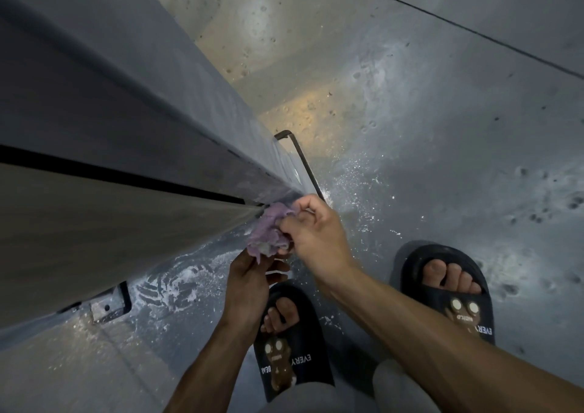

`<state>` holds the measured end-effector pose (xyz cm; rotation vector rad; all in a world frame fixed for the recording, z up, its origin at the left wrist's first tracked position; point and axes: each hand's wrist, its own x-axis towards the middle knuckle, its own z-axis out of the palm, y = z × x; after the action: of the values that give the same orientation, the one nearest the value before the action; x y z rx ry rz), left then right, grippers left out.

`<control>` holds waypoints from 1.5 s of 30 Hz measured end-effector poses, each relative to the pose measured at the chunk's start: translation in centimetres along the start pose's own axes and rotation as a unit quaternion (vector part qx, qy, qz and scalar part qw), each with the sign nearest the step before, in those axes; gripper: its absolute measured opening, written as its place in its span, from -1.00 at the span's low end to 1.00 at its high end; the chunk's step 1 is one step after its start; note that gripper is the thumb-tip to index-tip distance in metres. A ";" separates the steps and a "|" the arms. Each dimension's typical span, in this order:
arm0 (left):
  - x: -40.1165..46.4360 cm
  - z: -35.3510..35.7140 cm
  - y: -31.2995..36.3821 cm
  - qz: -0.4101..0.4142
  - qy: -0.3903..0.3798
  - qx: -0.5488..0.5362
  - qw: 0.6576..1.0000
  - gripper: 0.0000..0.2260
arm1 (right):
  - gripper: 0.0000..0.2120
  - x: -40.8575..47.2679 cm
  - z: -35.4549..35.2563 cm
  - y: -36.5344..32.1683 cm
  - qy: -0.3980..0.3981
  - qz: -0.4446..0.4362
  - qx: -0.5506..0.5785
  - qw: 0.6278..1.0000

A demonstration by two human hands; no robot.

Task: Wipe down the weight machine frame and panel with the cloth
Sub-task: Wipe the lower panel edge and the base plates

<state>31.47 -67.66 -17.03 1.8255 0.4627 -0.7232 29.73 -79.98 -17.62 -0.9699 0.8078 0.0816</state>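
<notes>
Cloth (268, 232) at frame (177, 147) edge, both hands pinching

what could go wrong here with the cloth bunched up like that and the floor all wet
1. The purple cloth is wadded between the left hand and right hand, so little of it may meet the frame; streaks or missed spots seem likely.
2. The floor near the machine looks wet and speckled, and the person wears open slides, so slipping is possible.
3. Fingers work close to the panel edge and could get scraped.
</notes>
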 end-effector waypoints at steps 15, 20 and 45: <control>-0.1 -0.5 -0.1 0.004 -0.013 0.000 1.000 -0.74 | -0.88 1.5 -1.9 0.9 0.034 0.094 -0.076 0.992; 0.4 -0.5 -0.4 0.021 -0.029 0.021 0.999 -0.76 | -0.78 2.5 -2.1 0.9 0.102 0.070 -0.012 0.992; 0.4 -0.1 -0.6 0.033 -0.037 0.016 0.999 -0.70 | -0.76 1.0 -0.5 -1.0 0.088 0.082 0.141 0.983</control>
<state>31.42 -67.38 -17.75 1.8294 0.3430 -0.7541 30.62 -81.23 -17.71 -0.6467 1.0312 0.0230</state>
